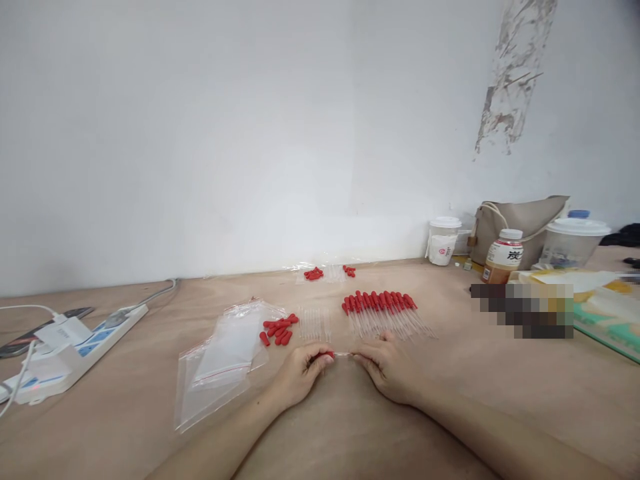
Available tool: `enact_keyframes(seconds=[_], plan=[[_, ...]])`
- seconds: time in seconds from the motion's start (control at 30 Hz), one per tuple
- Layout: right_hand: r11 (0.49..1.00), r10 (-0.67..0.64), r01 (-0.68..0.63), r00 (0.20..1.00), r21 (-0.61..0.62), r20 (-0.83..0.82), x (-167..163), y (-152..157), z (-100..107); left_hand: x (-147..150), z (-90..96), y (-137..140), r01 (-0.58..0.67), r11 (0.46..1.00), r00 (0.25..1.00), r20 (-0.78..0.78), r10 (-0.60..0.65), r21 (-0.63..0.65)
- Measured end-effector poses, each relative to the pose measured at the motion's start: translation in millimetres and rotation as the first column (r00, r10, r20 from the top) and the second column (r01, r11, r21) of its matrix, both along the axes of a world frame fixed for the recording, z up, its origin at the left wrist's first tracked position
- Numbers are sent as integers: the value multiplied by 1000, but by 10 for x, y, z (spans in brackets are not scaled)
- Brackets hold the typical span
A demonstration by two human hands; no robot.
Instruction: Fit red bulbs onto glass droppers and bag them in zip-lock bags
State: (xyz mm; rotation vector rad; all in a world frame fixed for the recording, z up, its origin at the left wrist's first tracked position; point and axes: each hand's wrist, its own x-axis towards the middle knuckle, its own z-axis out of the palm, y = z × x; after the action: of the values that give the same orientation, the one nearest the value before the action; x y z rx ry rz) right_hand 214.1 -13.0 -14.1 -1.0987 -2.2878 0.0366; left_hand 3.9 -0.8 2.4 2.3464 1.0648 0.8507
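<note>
My left hand (306,370) pinches a red rubber dropper bulb (327,355). Opposite it, my right hand (383,365) grips a thin clear dropper tube (343,354), which runs level between the two hands up to the bulb. How far the tube sits inside the bulb is hidden by my fingers. Beyond my left hand lies a small heap of loose red bulbs (279,328), with a row of bare clear tubes (315,325) beside it. Past my right hand, several droppers with red bulbs fitted (383,303) lie side by side, tips toward me.
Clear zip bags (225,350) lie to the left, near a white power strip (85,357) with cords. More bulbs and tubes in plastic (330,273) rest by the wall. At right stand a lidded cup (443,241), a drink bottle (503,257), a bag (520,223) and a tub (573,243).
</note>
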Motion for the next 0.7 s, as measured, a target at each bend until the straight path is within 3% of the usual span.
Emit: enact_keyframes(seconds=[0.13, 0.27, 0.47, 0.7], plan=[[999, 8, -12, 997, 45, 72, 37, 48, 19, -7, 19, -29, 61, 998, 997, -42, -61, -11], [994, -6, -7, 993, 107, 119, 56, 66, 2, 5, 6, -43, 46, 999, 997, -63, -47, -14], [984, -33, 19, 996, 176, 78, -6, 10, -78, 21, -9, -65, 2, 998, 997, -82, 3, 62], [981, 3, -16, 998, 192, 71, -65, -7, -89, 21, 9, -97, 58, 992, 987, -155, -40, 112]])
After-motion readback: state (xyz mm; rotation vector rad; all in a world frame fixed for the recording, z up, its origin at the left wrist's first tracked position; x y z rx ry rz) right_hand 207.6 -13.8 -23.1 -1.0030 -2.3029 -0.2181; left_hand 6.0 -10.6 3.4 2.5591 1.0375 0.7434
